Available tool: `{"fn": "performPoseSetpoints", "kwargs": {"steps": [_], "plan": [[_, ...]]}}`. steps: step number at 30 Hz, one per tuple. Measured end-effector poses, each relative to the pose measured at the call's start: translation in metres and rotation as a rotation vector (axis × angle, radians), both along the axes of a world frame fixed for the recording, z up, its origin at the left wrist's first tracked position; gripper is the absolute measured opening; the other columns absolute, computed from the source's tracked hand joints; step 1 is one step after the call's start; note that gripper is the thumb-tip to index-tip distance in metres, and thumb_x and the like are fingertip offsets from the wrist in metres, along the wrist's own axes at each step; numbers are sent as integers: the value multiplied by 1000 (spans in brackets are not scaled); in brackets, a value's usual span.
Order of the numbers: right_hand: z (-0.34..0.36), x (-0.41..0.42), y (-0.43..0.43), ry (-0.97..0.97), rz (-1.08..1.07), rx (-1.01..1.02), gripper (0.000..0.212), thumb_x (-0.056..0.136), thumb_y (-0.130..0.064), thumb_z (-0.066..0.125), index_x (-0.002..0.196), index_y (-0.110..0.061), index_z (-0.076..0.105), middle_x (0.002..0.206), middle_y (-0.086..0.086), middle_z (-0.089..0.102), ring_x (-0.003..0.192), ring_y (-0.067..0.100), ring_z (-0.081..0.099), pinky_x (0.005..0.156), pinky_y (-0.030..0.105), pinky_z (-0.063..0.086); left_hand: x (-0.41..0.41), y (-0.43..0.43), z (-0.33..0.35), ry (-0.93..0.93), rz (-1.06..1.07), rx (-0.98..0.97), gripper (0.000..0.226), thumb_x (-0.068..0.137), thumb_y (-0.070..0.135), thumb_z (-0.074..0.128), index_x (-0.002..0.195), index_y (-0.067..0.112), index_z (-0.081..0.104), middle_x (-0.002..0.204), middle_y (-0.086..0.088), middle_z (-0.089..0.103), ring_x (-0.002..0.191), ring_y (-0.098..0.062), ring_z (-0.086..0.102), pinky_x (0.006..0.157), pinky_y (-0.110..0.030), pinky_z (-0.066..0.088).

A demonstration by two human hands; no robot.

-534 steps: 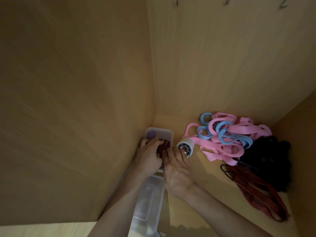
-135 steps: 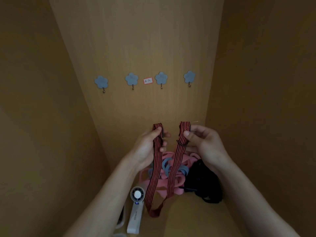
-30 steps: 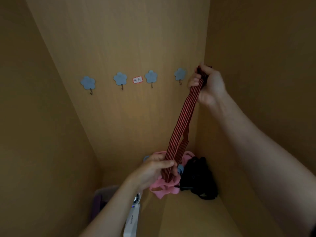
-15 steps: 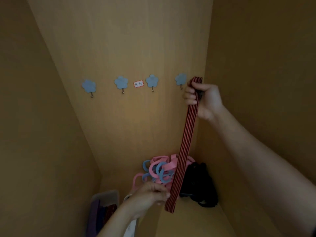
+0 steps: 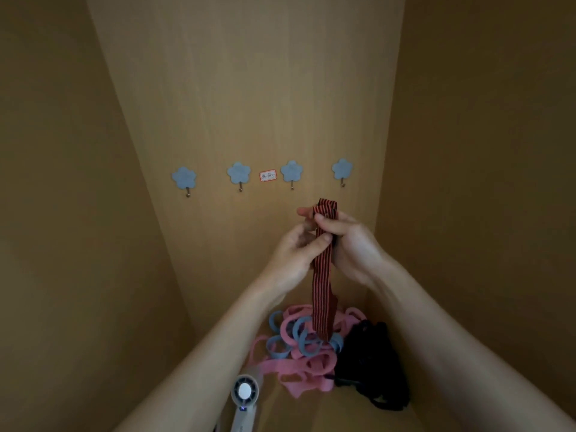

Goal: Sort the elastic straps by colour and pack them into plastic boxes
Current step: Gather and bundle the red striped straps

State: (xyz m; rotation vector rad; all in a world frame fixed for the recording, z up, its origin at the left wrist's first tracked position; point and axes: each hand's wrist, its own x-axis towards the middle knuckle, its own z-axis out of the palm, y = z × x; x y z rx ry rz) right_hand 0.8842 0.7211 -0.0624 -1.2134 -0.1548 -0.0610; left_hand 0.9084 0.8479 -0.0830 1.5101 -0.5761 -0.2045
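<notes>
We judge the sorting far from done: our left hand (image 5: 296, 254) and right hand (image 5: 349, 241) both pinch the folded red-and-black striped strap (image 5: 322, 294) in mid-air, while the pink and blue straps (image 5: 299, 347) and black straps (image 5: 371, 360) lie heaped and unpacked below

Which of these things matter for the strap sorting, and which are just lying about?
Job: striped strap, gripped by left hand and right hand; pink straps; blue straps; black straps.
Lying about: handheld fan; flower hooks; wall label.
</notes>
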Motion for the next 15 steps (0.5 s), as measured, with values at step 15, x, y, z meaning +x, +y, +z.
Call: {"fn": "performPoseSetpoints", "kwargs": {"steps": [15], "plan": [[-2,-15,-5,-317,-357,-753,28,96,3,60,117,-13,69,108,0,65,77,28,70,69,42,61,-25,-2,-16,481,-59,-315,18,104,20,44,109,8,57,74,-5,57,61,-16,51,65,-31,47]]}}
